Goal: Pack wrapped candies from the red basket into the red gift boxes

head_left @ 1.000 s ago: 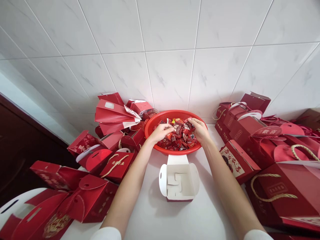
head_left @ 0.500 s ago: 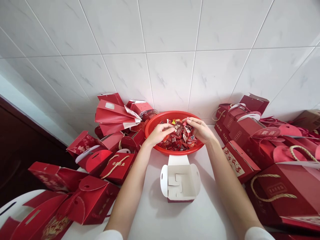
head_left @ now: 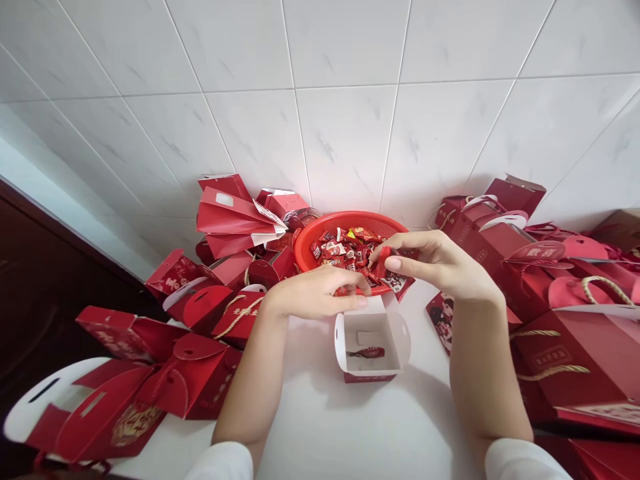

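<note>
An open gift box (head_left: 353, 379), white inside and dark red outside, stands upright before me with its flaps spread. One dark red wrapped candy (head_left: 370, 353) lies on its floor. Behind it, a red plastic basket (head_left: 306, 250) holds many wrapped candies (head_left: 333, 249). My right hand (head_left: 440, 263) is closed on a bright red wrapped candy (head_left: 383, 262) at the basket's front right; another wrapper (head_left: 401, 285) shows just under its fingers. Curled fingers and thumb bring my left hand (head_left: 325, 291) close over the box's back flap; whatever they hold is hidden.
Red gift boxes crowd the left side, some with rope handles (head_left: 239, 315). More boxes with rope handles (head_left: 607, 297) stack up on the right. A printed red card or box panel (head_left: 441, 322) lies by my right forearm. A tiled wall (head_left: 345, 147) rises behind the white table (head_left: 350, 433).
Both hands have come back from the basket toward the box, the right one now with a red candy. A dark red candy now lies in the box. The view has shifted slightly.
</note>
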Tool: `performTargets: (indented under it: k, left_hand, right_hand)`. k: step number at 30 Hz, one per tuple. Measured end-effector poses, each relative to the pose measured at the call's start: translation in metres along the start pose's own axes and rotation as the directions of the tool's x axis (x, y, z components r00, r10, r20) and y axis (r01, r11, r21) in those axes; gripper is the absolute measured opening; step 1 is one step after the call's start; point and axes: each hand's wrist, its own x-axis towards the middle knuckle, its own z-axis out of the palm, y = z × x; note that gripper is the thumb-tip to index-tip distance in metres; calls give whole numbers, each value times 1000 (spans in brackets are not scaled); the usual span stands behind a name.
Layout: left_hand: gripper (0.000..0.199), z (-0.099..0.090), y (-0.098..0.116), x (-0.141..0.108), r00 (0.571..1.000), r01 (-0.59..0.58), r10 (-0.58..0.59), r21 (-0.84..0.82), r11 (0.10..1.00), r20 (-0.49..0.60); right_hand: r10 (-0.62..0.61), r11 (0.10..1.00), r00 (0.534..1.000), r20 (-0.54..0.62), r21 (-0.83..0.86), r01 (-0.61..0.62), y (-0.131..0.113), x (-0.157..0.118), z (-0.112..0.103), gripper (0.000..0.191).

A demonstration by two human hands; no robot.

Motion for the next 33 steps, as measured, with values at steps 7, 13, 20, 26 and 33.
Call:
performTargets:
  k: [7, 13, 20, 26, 33]
  left_hand:
    - [33, 8, 3, 0, 991, -127, 123, 90, 988, 48]
    - [24, 0, 5, -10, 999, -15, 9, 123, 992, 48]
    - [29, -5, 2, -22, 998, 48, -43, 126, 991, -44]
    - [29, -5, -2, -27, 994, 98, -89, 149, 984, -61]
    - [23, -4, 3, -24, 993, 115, -118, 139, 984, 15]
  right_hand:
    - [-21, 996, 998, 52, -82, 25, -7, -2, 3, 32]
    - [0, 971, 964, 265, -230, 63, -6, 0, 8, 30]
    - [116, 898, 928, 355, -436, 55, -2, 1, 19, 22]
    - [233, 850, 875, 425, -526, 29, 4, 5, 29, 24]
    - [283, 780, 930, 235, -620, -80, -12, -14, 16, 28]
